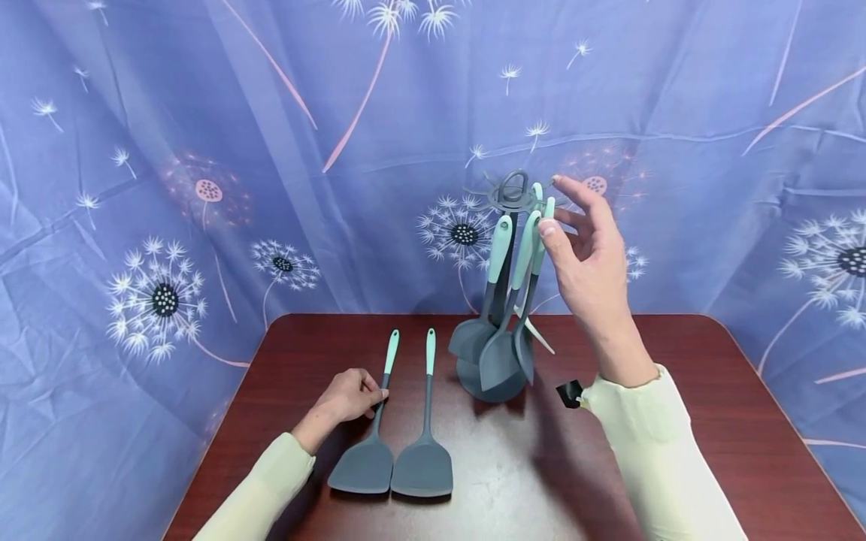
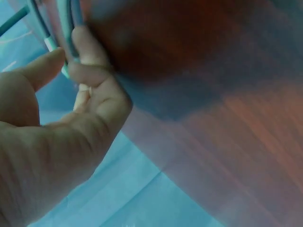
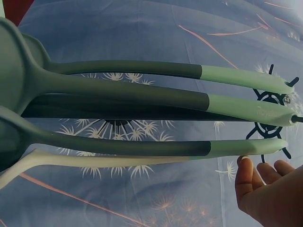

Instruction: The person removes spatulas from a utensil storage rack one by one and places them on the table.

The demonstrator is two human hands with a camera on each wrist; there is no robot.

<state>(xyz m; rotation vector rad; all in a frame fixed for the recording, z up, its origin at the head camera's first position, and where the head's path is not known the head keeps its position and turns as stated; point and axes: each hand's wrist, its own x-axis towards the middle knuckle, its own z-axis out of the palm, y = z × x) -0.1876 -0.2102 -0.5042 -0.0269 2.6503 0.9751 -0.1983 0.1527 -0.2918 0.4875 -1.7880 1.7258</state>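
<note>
Left hand (image 1: pixel 349 395): pinches left spatula (image 1: pixel 361 464), left of stand (image 1: pixel 510 201)
Right hand (image 1: pixel 591 259), nearer: fingers wide
Spoon (image 1: pixel 539 259): almost upright, between stand and right fingers

Head view: bright, mostly sharp. Pale glare on tabletop (image 1: pixel 497 481), front centre. Long soft shadow on tabletop, left of right sleeve (image 1: pixel 666 451); sleeve itself near washed out. Narrow shadows under left spatula (image 1: pixel 361 467) and right spatula (image 1: pixel 422 469), consistent with overhead light. Left wrist view: dim, cyan cast, tabletop heavily blurred, left hand (image 2: pixel 61 137) soft-edged. Right wrist view: subdued, clearer; hanging utensils (image 3: pixel 137 91) well defined, upper right corner palest.
</note>
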